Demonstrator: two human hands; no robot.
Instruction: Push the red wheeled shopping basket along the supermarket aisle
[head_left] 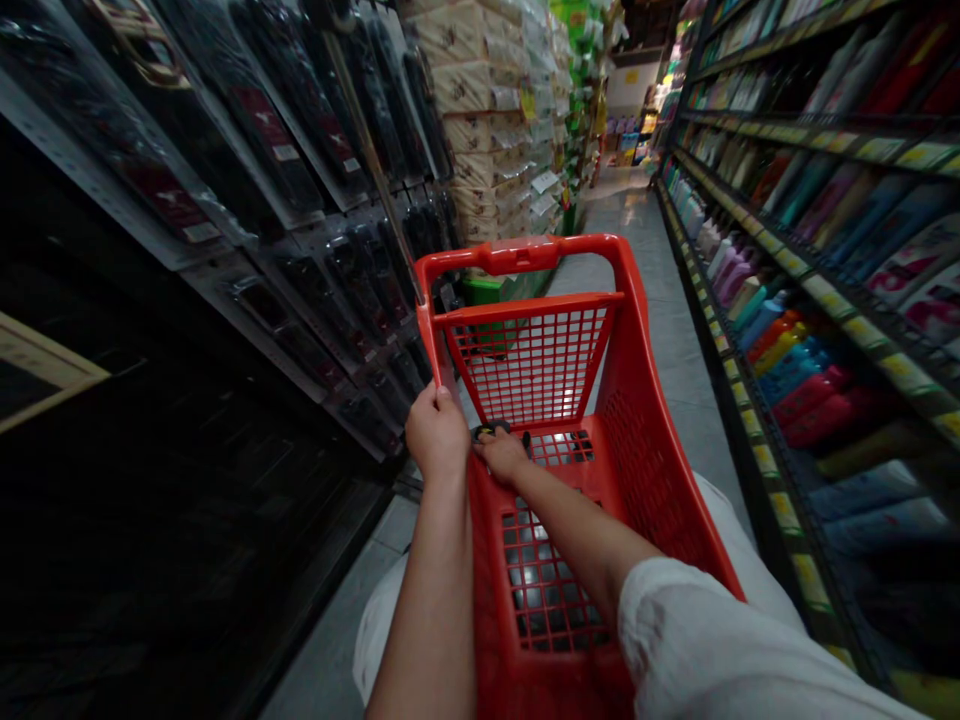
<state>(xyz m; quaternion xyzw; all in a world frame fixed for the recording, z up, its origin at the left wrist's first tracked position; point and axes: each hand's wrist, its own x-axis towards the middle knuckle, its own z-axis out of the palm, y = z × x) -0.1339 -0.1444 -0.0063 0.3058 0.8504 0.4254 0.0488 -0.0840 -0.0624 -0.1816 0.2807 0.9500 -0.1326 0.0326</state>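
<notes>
A red plastic shopping basket (pixel 660 400) with grid panels stands in front of me, between my legs. My left hand (pixel 439 430) is closed around its left rim, thumb on top. Inside the basket, my right hand (pixel 504 455) reaches down to the left wall, its fingers curled over a small dark item (pixel 491 430) with a yellow mark. Fingers and shadow hide most of that item, so its kind does not show. A thin metal rod (pixel 375 170) slants up from the basket's far left corner.
Packaged dark goods hang on a rack (pixel 300 240) at the left. Beyond it rise stacked beige packs (pixel 480 130). Shelves of bottles (pixel 795 350) line the right side. A grey tiled aisle (pixel 622 230) runs ahead between them.
</notes>
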